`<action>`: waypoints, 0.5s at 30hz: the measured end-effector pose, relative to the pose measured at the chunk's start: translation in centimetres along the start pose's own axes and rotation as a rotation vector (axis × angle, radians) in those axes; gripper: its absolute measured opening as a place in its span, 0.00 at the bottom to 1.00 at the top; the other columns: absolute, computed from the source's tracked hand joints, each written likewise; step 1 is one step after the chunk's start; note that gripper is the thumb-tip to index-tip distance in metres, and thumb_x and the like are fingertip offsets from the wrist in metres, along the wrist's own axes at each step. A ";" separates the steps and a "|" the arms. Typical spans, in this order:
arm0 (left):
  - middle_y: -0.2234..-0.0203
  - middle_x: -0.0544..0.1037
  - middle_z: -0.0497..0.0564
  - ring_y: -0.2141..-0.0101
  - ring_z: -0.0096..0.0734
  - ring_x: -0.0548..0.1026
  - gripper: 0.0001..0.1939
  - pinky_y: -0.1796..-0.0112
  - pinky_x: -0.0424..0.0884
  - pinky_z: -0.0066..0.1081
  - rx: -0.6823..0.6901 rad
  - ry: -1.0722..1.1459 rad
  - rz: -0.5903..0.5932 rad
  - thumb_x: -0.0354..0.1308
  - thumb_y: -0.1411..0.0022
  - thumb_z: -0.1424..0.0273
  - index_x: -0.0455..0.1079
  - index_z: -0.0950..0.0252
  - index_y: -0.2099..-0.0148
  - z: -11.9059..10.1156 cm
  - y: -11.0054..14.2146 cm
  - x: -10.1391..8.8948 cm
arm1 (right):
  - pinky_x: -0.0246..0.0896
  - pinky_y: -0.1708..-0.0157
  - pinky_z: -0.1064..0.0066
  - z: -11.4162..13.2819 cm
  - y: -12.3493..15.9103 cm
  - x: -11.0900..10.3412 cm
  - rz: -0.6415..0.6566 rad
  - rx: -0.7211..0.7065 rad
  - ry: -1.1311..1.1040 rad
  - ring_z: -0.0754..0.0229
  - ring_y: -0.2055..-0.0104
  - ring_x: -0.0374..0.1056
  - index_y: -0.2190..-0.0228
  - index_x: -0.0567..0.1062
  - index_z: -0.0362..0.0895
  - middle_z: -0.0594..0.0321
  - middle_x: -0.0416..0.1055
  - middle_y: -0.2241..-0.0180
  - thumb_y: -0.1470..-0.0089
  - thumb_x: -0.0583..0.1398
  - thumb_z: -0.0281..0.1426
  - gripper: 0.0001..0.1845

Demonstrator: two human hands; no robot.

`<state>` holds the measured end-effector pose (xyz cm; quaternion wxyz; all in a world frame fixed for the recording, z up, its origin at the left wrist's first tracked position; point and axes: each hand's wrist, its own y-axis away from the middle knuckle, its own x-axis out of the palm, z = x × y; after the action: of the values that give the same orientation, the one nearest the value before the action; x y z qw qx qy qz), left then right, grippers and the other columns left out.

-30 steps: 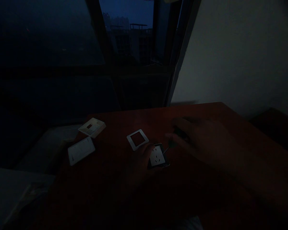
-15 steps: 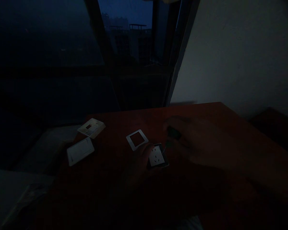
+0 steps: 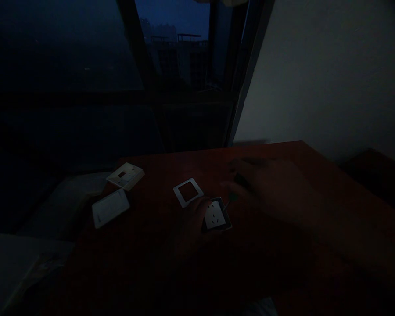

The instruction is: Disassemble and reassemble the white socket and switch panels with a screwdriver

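Note:
A wall socket (image 3: 216, 215) with a white face and dark edges lies on the table, its slots facing up. My left hand (image 3: 194, 219) grips its left side, with fingers at the upper left corner. My right hand (image 3: 266, 186) is closed around a screwdriver (image 3: 232, 198) with a green handle, partly hidden by the fingers. Its thin shaft slants down to the socket's right edge. Dim light and blur hide the exact finger contact. A white square frame (image 3: 179, 192) lies flat just beyond my left hand.
On the left of the reddish-brown table (image 3: 158, 171) lie a white box-like piece (image 3: 131, 176) with a small cut-out and a pale rectangular plate (image 3: 110, 208). A dark window (image 3: 187, 87) stands behind, and a pale wall (image 3: 322, 79) rises at the right.
The fingers of my right hand have shifted around the screwdriver's handle, covering more of its upper end. My left hand and the socket have stayed in place.

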<state>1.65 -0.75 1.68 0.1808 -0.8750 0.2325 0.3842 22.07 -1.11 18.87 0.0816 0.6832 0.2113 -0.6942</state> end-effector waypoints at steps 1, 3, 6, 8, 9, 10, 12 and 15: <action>0.41 0.61 0.55 0.42 0.47 0.61 0.37 0.44 0.60 0.46 0.002 0.005 0.002 0.66 0.47 0.58 0.55 0.56 0.38 0.0 0.0 0.0 | 0.50 0.76 0.69 0.1 0.0 0.0 -0.001 -0.004 -0.005 0.55 0.70 0.69 0.60 0.70 0.44 0.57 0.73 0.67 0.40 0.51 0.39 0.14; 0.41 0.61 0.55 0.42 0.47 0.61 0.38 0.44 0.60 0.45 0.011 0.013 0.007 0.66 0.47 0.59 0.55 0.56 0.38 -0.1 -0.1 -0.1 | 0.51 0.75 0.69 0.3 0.0 -0.2 0.017 -0.054 -0.083 0.55 0.68 0.69 0.60 0.70 0.44 0.57 0.72 0.63 0.41 0.52 0.37 0.12; 0.41 0.61 0.54 0.42 0.46 0.61 0.37 0.43 0.60 0.45 0.024 0.023 0.002 0.66 0.47 0.59 0.55 0.56 0.38 -0.2 -0.1 -0.1 | 0.50 0.75 0.70 0.6 0.0 -0.3 0.044 -0.133 -0.179 0.59 0.67 0.68 0.60 0.69 0.43 0.58 0.71 0.62 0.44 0.54 0.31 0.09; 0.40 0.61 0.55 0.42 0.46 0.60 0.37 0.43 0.60 0.45 0.010 0.021 -0.003 0.66 0.47 0.59 0.55 0.57 0.39 -0.2 0.0 -0.1 | 0.46 0.77 0.70 0.7 -0.2 -0.1 0.028 -0.114 -0.126 0.60 0.71 0.67 0.62 0.69 0.44 0.61 0.71 0.66 0.42 0.53 0.32 0.07; 0.40 0.61 0.55 0.42 0.47 0.60 0.37 0.43 0.60 0.45 -0.001 0.017 0.000 0.66 0.47 0.59 0.55 0.57 0.39 -0.2 0.0 -0.1 | 0.44 0.78 0.70 0.8 -0.3 0.0 0.012 -0.099 -0.089 0.61 0.73 0.66 0.63 0.69 0.45 0.62 0.71 0.69 0.41 0.52 0.34 0.08; 0.40 0.61 0.56 0.42 0.47 0.60 0.38 0.44 0.60 0.45 -0.009 0.011 0.004 0.66 0.47 0.59 0.55 0.58 0.38 -0.3 0.0 -0.1 | 0.43 0.78 0.70 0.8 -0.3 0.1 -0.001 -0.090 -0.068 0.61 0.73 0.66 0.64 0.69 0.45 0.62 0.71 0.70 0.40 0.52 0.35 0.09; 0.40 0.61 0.56 0.42 0.48 0.61 0.38 0.44 0.60 0.46 -0.011 0.004 0.016 0.66 0.47 0.60 0.54 0.59 0.38 -0.3 0.0 -0.1 | 0.43 0.78 0.70 0.9 -0.4 0.2 -0.006 -0.107 -0.104 0.60 0.72 0.66 0.63 0.69 0.44 0.61 0.71 0.67 0.42 0.53 0.36 0.09; 0.40 0.61 0.55 0.42 0.46 0.60 0.38 0.43 0.59 0.45 0.018 0.012 0.017 0.65 0.46 0.61 0.53 0.58 0.37 -0.3 -0.1 -0.1 | 0.49 0.75 0.71 1.0 -0.4 0.1 0.026 -0.162 -0.220 0.59 0.66 0.68 0.58 0.67 0.45 0.59 0.70 0.59 0.46 0.56 0.30 0.12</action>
<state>1.79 -0.81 1.94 0.1840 -0.8736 0.2447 0.3784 21.05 -1.14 18.79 0.1680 0.5969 0.2476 -0.7444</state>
